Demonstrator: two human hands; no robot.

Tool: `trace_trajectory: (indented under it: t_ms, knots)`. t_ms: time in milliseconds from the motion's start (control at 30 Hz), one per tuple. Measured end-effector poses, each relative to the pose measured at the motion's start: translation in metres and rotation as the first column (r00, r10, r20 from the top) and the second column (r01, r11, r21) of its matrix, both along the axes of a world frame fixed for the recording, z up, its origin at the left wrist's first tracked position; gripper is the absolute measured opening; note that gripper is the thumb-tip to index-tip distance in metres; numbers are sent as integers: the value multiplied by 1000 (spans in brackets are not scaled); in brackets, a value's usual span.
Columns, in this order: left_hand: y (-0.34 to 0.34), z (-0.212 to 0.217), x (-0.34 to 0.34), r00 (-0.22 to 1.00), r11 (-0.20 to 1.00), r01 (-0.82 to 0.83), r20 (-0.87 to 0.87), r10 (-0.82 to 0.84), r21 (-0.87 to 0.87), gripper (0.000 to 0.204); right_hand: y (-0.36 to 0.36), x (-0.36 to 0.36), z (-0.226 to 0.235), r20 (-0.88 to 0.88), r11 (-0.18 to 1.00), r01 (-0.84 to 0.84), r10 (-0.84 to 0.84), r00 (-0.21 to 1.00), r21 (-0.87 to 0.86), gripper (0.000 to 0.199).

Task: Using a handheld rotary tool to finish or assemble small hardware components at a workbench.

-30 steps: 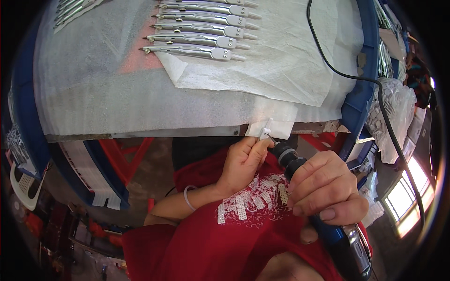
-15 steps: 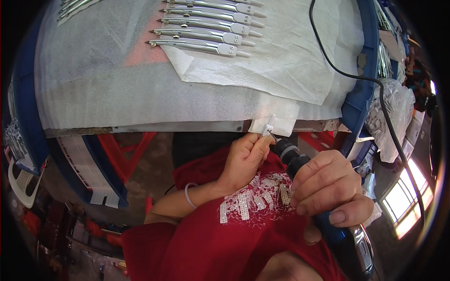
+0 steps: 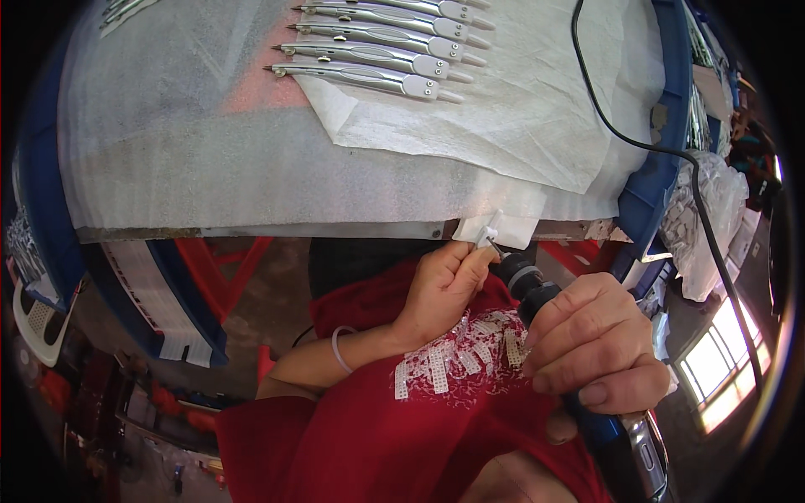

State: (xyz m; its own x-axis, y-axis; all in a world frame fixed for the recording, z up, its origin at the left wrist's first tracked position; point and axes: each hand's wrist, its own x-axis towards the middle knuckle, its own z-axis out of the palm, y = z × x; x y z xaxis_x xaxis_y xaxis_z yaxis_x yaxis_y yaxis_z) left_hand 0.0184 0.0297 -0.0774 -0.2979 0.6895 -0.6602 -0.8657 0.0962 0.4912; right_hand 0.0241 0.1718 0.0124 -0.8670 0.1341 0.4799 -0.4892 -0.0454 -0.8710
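My left hand (image 3: 440, 289) pinches a small white plastic part (image 3: 486, 235) between thumb and fingertips at the table's near edge, over a folded white pad (image 3: 518, 228). My right hand (image 3: 594, 344) is closed round a black and blue electric screwdriver (image 3: 605, 440). Its thin bit points up and left and reaches the white part at my left fingertips; my fingers partly hide where they meet. Farther off, several silver drawing compasses (image 3: 369, 80) lie in a row, points to the left and pale handles to the right.
White foam sheeting (image 3: 251, 168) covers the table. A black cable (image 3: 599, 109) runs down the right side, past a blue tray edge (image 3: 658, 151) and a clear plastic bag (image 3: 708, 205). A blue bin of white strips (image 3: 155, 293) stands at lower left, near a red stool (image 3: 222, 277).
The view has shifted slightly, so the compasses appear a little further right and up. Both hands keep their grips, with the screwdriver bit still at the white part.
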Motion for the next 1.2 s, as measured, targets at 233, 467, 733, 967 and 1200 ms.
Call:
trace_trajectory:
  t_ms: [233,467,733,967,1200]
  knots:
    - [-1,-4,3,997,1000,8,-81,-10,-29,20,-5,-1,-4,-13,999,22,-22,1000,-26,20]
    - [-1,-3,3,1000,999,-29,13,28,25,18,5,12,1,5,985,-17,17,1000,170,41]
    - [-2,-1,2,1000,999,-13,0,13,53,19,9,14,3,42,983,-20,13,999,181,44]
    - [-1,-2,2,1000,999,1,8,-1,33,19,6,10,1,38,996,-20,17,999,82,33]
    - [-2,-2,2,1000,999,7,28,-8,33,18,5,5,0,22,1000,-15,15,1000,12,21]
